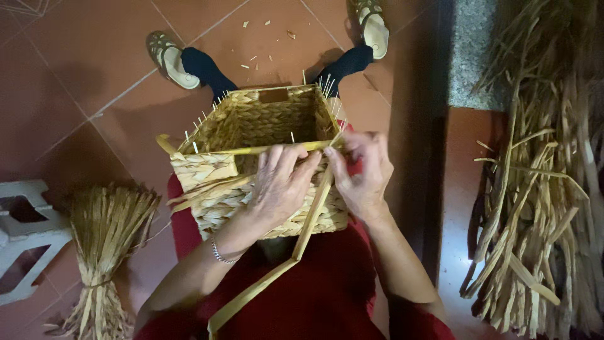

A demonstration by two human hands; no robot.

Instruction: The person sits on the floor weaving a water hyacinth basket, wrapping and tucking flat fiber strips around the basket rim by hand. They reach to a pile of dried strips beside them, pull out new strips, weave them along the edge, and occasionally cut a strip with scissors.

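Note:
A square woven straw basket [264, 119] rests on my lap, its opening facing away from me. My left hand [280, 182] lies over the near wall just under the rim, fingers pressed on the weave. My right hand [362, 170] pinches a long flat yellow straw strand [308, 230] at the near right corner of the rim. That strand runs down across my red clothing toward the bottom of the view. Thin pale stakes stick up along the basket's rim.
A tied bundle of dried straw [104, 252] stands on the tiled floor at the left, beside a white plastic stool [25, 239]. A large heap of loose straw [547, 201] fills the right side. My sandalled feet [170, 60] rest beyond the basket.

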